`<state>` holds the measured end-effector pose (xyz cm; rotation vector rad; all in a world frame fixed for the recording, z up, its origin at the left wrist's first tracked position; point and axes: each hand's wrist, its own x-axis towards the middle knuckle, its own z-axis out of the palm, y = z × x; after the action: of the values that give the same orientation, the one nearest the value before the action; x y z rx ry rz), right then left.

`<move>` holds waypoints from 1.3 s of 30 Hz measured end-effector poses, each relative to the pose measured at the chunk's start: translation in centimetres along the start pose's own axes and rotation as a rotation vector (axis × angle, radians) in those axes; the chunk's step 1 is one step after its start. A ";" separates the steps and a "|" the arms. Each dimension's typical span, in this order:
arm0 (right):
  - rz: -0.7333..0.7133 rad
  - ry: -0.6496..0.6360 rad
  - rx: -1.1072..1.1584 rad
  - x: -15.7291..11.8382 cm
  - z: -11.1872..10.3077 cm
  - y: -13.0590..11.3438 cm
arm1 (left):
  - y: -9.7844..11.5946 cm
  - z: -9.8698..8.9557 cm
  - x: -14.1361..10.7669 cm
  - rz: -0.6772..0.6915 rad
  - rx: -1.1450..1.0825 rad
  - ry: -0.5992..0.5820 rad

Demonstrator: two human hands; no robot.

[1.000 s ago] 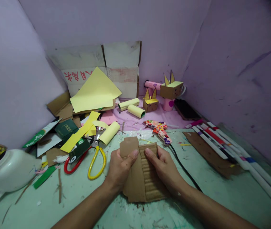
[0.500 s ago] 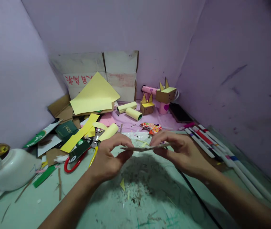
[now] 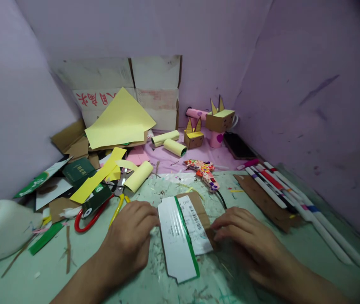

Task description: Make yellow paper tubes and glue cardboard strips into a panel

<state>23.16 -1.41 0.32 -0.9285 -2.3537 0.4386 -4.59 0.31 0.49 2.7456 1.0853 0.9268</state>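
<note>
A flat piece of cardboard [image 3: 177,240] lies low over the table between my hands, its face turned up. White covers most of it, with a green strip, a printed barcode label and a bare brown edge at the right. My left hand [image 3: 128,238] is closed with curled fingertips at its upper left edge; the thumb is hidden. At its right edge, my right hand [image 3: 246,240] has finger and thumb closed on the brown part, slightly blurred. Just beyond is a flower-patterned glue gun [image 3: 203,171], its black cord running toward my right hand.
Scissors [image 3: 121,185] with red and yellow handles lie left among paper scraps and a yellow strip [image 3: 99,175]. Yellow paper rolls [image 3: 139,176], small cardboard animal heads [image 3: 193,138] and a phone [image 3: 238,145] sit farther back. Markers [image 3: 267,185] line the right; a white vessel [image 3: 5,228] stands left.
The cardboard was held up edge-on between both hands; it has come down and now shows its white printed face. Both hands have lowered, and the glue gun is more exposed.
</note>
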 end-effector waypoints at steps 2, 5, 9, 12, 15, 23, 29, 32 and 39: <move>0.046 0.053 0.016 0.1 0.3 -0.3 | -0.2 0.4 0.1 -0.240 0.006 0.038; 0.350 0.121 0.051 0.7 0.9 -0.4 | 0.2 1.0 0.7 -0.731 -0.176 -0.031; 0.695 0.032 0.273 2.3 2.0 0.7 | 1.1 1.8 2.2 -1.131 -0.575 -0.224; 0.808 0.095 0.559 3.7 2.9 1.5 | 1.5 2.5 3.1 -1.232 -0.702 -0.185; 0.934 0.206 0.862 4.9 3.0 1.7 | 1.5 3.1 3.7 -1.279 -0.960 -0.036; 0.674 0.216 0.878 7.5 -0.7 0.5 | 0.9 -1.4 6.7 -0.847 -0.897 0.155; 0.079 0.317 0.314 6.3 -1.7 0.6 | 1.1 -2.1 4.5 0.025 -0.204 0.250; -0.076 0.162 0.075 4.0 -0.4 0.8 | 1.0 0.0 1.2 0.149 -0.018 0.170; -0.038 0.155 -0.124 0.0 0.4 -0.6 | 2.1 2.0 -2.2 0.109 0.190 0.090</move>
<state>22.64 -1.88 0.26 -0.9371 -2.2727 0.1995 -3.47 -2.29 -1.75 2.9697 1.1001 1.0207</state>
